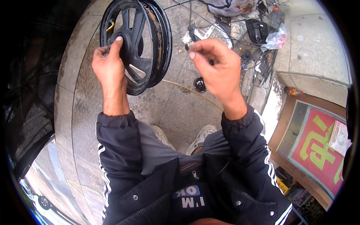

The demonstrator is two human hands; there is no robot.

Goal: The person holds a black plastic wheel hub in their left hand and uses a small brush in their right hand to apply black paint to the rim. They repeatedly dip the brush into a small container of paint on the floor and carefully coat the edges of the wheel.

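My left hand (pixel 110 67) grips a black spoked wheel rim (pixel 131 50) at its hub, thumb on the near face. The rim is raised and tilted on edge, with no tyre on it and brownish wear along its outer channel. A short yellow piece (pixel 110 26) shows at its upper left. To the right of the rim, and apart from it, my right hand (pixel 221 69) is closed in a pinch. A small dark bit (pixel 187 47) shows at those fingertips, too small to name.
A small round black dish (pixel 200 84) lies on the paving beyond my shoes (pixel 202 137), near a thin yellow hose (pixel 180 85). Cables and scrap (pixel 240 33) are heaped at the far right, with a clear plastic bag (pixel 276 37). A red board (pixel 318 146) leans at right.
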